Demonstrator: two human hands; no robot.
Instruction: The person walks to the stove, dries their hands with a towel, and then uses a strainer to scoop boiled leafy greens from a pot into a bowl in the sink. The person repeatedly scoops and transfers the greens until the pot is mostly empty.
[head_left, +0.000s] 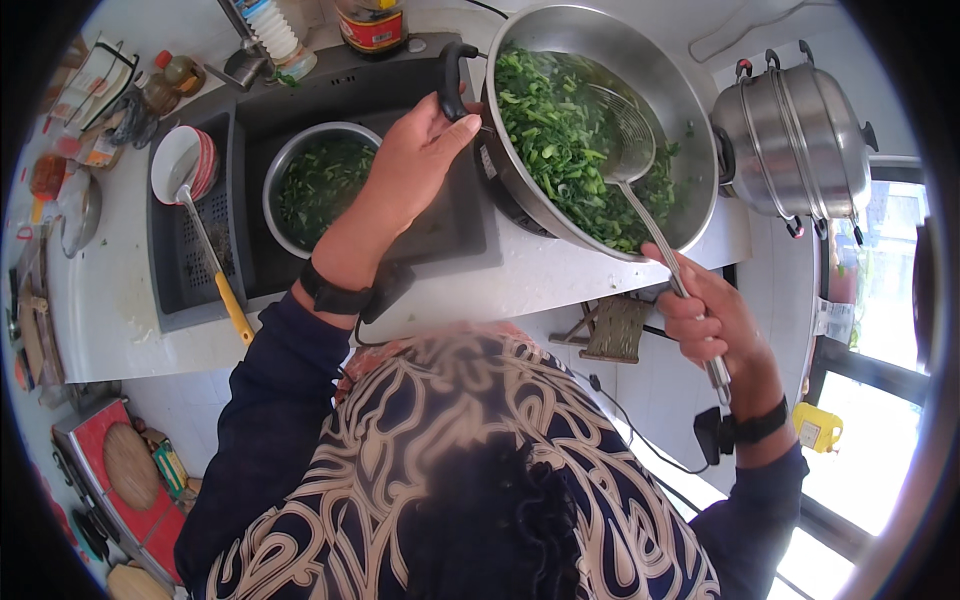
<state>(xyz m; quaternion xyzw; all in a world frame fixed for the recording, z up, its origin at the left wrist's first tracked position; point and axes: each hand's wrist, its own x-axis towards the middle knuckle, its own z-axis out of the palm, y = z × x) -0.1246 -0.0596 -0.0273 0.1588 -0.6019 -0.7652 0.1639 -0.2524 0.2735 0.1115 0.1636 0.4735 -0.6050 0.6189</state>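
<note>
A large steel pot (697, 120) holds chopped green leafy vegetables (551, 112) in liquid and tilts towards the sink. My left hand (424, 150) grips the black side handle (452, 79) of this pot. In my right hand (712, 315) is the metal handle of a skimmer (628, 131); its wire-mesh head rests among the greens inside the pot. Left of the pot, a smaller steel basin (274, 187) stands in the grey sink (450, 240), with more chopped greens in liquid. My left forearm crosses above the basin and hides part of it.
White bowls with red bands (174, 161) and a yellow-handled ladle (225, 281) lie over the sink's left compartment. Behind are a faucet (247, 64) and a large jar (373, 26). A stacked steamer pot (795, 142) stands right; a folding stool (615, 330) is below the counter (420, 296).
</note>
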